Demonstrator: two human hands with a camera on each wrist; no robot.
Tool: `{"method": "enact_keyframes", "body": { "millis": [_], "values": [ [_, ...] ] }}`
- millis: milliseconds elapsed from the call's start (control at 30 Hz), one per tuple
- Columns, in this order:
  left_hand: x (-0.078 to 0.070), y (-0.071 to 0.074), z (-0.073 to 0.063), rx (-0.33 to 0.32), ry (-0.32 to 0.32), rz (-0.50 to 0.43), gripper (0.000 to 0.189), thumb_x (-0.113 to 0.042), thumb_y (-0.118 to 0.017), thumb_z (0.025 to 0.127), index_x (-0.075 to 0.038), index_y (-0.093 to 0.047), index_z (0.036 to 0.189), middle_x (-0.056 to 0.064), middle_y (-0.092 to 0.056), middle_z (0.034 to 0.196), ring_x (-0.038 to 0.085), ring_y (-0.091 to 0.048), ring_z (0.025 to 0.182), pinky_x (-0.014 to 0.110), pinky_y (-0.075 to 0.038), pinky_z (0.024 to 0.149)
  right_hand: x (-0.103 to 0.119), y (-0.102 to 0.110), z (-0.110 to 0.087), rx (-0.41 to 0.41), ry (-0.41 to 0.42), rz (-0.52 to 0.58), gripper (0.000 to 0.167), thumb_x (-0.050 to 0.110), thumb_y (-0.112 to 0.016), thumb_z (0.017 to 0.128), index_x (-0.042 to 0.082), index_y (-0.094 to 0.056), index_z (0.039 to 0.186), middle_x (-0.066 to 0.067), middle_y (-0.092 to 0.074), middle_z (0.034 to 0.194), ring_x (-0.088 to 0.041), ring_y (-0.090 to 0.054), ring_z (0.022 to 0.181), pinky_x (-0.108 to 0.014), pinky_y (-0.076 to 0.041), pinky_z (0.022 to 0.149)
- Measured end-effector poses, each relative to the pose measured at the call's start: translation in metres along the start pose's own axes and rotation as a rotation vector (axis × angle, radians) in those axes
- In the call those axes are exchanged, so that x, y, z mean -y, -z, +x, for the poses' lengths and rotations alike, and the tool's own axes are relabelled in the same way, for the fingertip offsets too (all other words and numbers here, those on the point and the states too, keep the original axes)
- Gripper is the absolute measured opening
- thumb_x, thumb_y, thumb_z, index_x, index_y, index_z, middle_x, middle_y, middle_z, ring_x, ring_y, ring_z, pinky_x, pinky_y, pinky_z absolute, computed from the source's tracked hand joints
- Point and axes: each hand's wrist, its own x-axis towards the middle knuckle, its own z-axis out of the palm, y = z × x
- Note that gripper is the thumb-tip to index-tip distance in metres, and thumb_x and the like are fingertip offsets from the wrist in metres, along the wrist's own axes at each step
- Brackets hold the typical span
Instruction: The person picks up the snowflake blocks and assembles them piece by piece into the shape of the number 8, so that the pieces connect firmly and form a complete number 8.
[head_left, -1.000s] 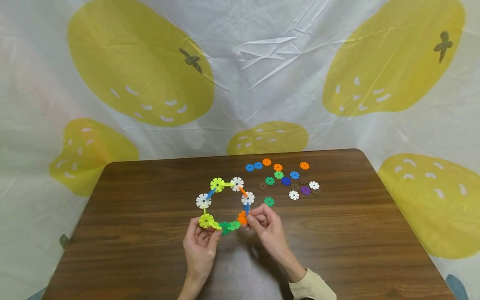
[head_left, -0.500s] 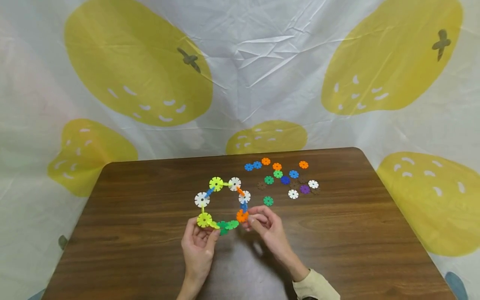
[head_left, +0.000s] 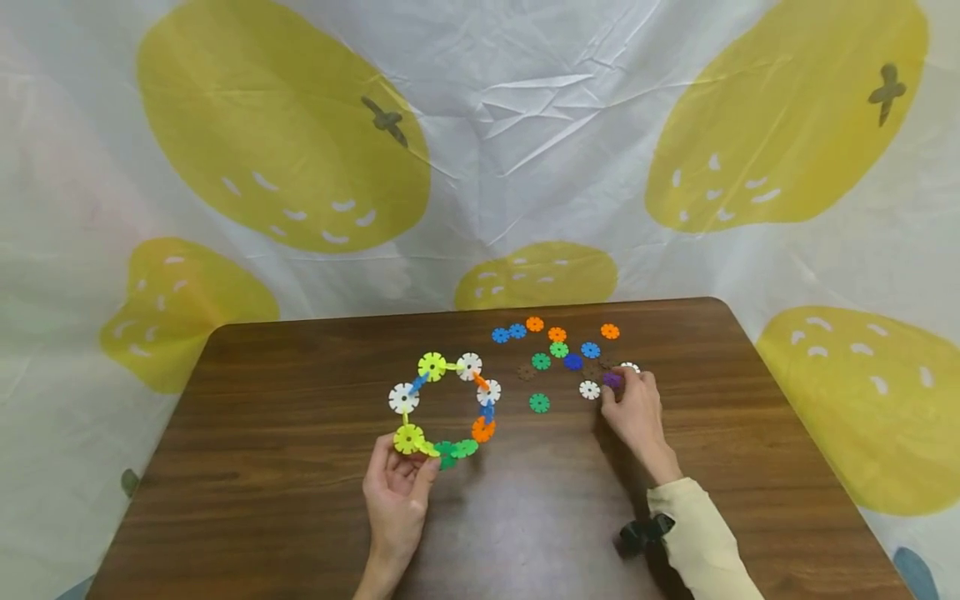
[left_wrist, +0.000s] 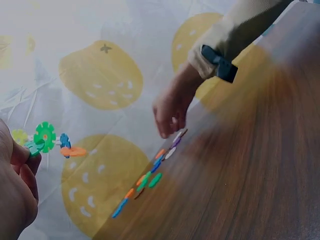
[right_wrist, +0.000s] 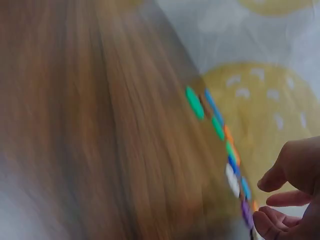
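In the head view my left hand pinches the lower left of a ring of interlocking notched plastic discs, in lime, white, blue, orange and green. The ring is held up, tilted, its right side unsupported. My right hand is over the loose discs at the right, fingers bent, near a purple disc and a partly covered white disc. In the right wrist view the right hand's thumb and fingers are apart, with nothing seen between them. Whether a fingertip touches a disc cannot be told.
Several loose discs lie at the back right of the brown table, among them a green disc, a white disc and a dark blue disc. A patterned curtain hangs behind the table. A black wrist device sits at the right sleeve.
My right hand has left the orange disc on the ring and moved right to the loose discs. My left hand still holds the ring in nearly the same place.
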Motion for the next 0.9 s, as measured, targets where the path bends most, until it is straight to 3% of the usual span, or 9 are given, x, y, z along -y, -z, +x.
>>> {"method": "enact_keyframes", "body": {
  "millis": [167,333,500,600,767,900],
  "values": [
    [0.0,0.0,0.0,0.001,-0.009,-0.017,0.036,0.029,-0.062,0.078,0.026,-0.044,0.109,-0.003,-0.065,0.093,0.006,-0.065,0.08,0.015,-0.058,0.07,-0.018,0.001,0.011,0.09,-0.065,-0.05,0.036,0.014,-0.063,0.093,-0.007,-0.06,0.122,-0.032,-0.056,0.111,-0.046,-0.051,0.106,-0.06,-0.045,0.085],
    [0.0,-0.001,-0.001,0.002,-0.01,-0.022,0.036,0.029,-0.061,0.078,0.027,-0.043,0.109,-0.002,-0.065,0.094,0.006,-0.065,0.081,0.015,-0.058,0.07,-0.024,-0.001,0.014,0.124,-0.083,-0.054,0.033,0.015,-0.065,0.091,-0.007,-0.058,0.114,-0.033,-0.052,0.113,-0.049,-0.052,0.105,-0.061,-0.045,0.086],
    [-0.001,-0.002,0.0,0.002,-0.001,-0.029,0.036,0.028,-0.061,0.079,0.027,-0.043,0.11,-0.001,-0.065,0.094,0.006,-0.065,0.081,0.016,-0.058,0.07,-0.025,0.001,0.012,0.127,-0.044,-0.024,0.032,0.011,-0.073,0.085,-0.007,-0.056,0.106,-0.031,-0.058,0.104,-0.046,-0.056,0.1,-0.056,-0.047,0.087],
    [-0.001,-0.002,0.0,0.001,0.003,-0.028,0.037,0.028,-0.061,0.079,0.027,-0.042,0.111,-0.001,-0.064,0.096,0.006,-0.065,0.082,0.016,-0.058,0.071,-0.022,0.003,0.004,0.081,0.006,0.012,0.029,0.005,-0.074,0.084,-0.004,-0.054,0.104,-0.026,-0.067,0.094,-0.04,-0.064,0.088,-0.05,-0.051,0.079],
    [-0.001,-0.003,0.0,-0.002,-0.006,-0.043,0.037,0.029,-0.06,0.079,0.027,-0.042,0.11,-0.001,-0.064,0.098,0.006,-0.065,0.083,0.016,-0.058,0.073,0.006,0.013,-0.017,-0.017,0.036,0.174,0.018,-0.003,-0.071,0.087,-0.002,-0.059,0.101,-0.02,-0.073,0.088,-0.023,-0.07,0.076,-0.025,-0.057,0.068],
    [-0.001,-0.005,0.001,-0.008,-0.02,-0.068,0.036,0.03,-0.059,0.078,0.026,-0.042,0.11,-0.001,-0.064,0.099,0.007,-0.065,0.085,0.016,-0.058,0.074,0.047,0.024,-0.038,0.011,0.066,0.522,0.018,-0.01,-0.071,0.087,-0.006,-0.061,0.102,-0.023,-0.072,0.088,-0.007,-0.069,0.074,-0.014,-0.057,0.067]
  ]
}}
